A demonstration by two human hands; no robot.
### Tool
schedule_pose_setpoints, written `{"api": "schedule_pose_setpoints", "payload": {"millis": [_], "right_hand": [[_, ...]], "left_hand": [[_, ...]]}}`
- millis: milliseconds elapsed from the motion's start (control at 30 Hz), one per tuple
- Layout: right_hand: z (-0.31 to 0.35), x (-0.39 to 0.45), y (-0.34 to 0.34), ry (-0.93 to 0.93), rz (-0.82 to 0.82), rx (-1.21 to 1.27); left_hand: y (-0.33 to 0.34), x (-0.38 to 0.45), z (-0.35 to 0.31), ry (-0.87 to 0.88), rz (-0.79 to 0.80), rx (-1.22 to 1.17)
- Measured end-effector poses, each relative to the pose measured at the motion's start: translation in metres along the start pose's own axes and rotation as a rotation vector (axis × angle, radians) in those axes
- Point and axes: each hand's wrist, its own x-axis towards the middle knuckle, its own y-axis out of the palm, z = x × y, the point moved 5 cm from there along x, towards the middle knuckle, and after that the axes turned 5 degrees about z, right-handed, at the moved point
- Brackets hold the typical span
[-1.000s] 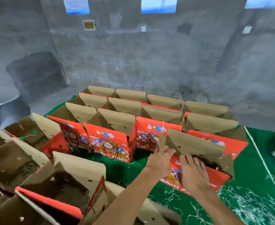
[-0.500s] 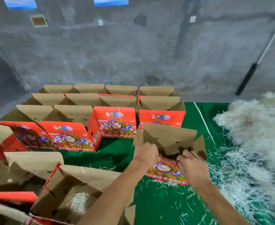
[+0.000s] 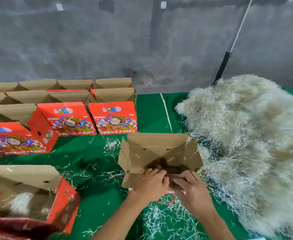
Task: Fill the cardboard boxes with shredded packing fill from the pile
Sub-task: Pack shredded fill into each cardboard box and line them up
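Just dragged an empty box point(image 3: 159, 151) over beside the pile point(image 3: 246, 144), both hands point(image 3: 170, 186) gripping its near flap, ready for filling.

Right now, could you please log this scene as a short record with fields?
Held box: open brown cardboard box, flaps up, beside the pile
Left hand: grips the box's near flap
Right hand: grips the same near edge
Fill source: large pale shredded-paper pile, right of the box
Partly filled: red printed box, lower left
Floor: green mat, strewn with shreds
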Motion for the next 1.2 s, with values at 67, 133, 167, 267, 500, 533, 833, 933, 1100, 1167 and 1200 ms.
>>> {"api": "schedule_pose_setpoints", "payload": {"millis": [67,133,167,267,500,533,833,933,1100,1167,1200], "right_hand": [[-0.007,0.0,0.017,0.008,0.194,0.026],[-0.009,-0.005,0.041,0.035,0.44,-0.035],[-0.012,-0.007,0.05,0.04,0.487,-0.05],[-0.019,0.002,0.052,0.06,0.383,0.005],[-0.004,0.017,0.052,0.164,0.205,-0.053],[-0.001,0.017,0.052,0.156,0.2,-0.043],[0.013,-0.007,0.034,0.24,-0.004,0.256],[0.002,-0.004,-0.011,0.322,-0.209,0.429],[-0.052,-0.013,-0.072,0.428,-0.403,0.436],[-0.089,-0.02,-0.076,0.534,-0.36,0.375],[-0.108,-0.023,-0.072,0.586,-0.3,0.334]], "left_hand": [[0.019,0.004,-0.007,-0.052,-0.005,0.048],[0.025,0.005,-0.007,-0.138,-0.078,0.139],[0.026,0.004,-0.008,-0.182,-0.114,0.159],[0.023,0.007,-0.009,-0.334,-0.163,0.146],[0.031,0.022,0.009,-0.325,-0.198,0.164],[0.031,0.023,0.012,-0.304,-0.222,0.175],[0.019,0.001,-0.012,-0.08,-0.497,-0.346],[-0.015,0.019,-0.056,0.065,-0.571,-0.633],[-0.046,0.065,-0.148,0.314,-0.498,-0.764],[-0.034,0.09,-0.186,0.273,-0.364,-0.856],[-0.022,0.103,-0.202,0.21,-0.276,-0.918]]}}
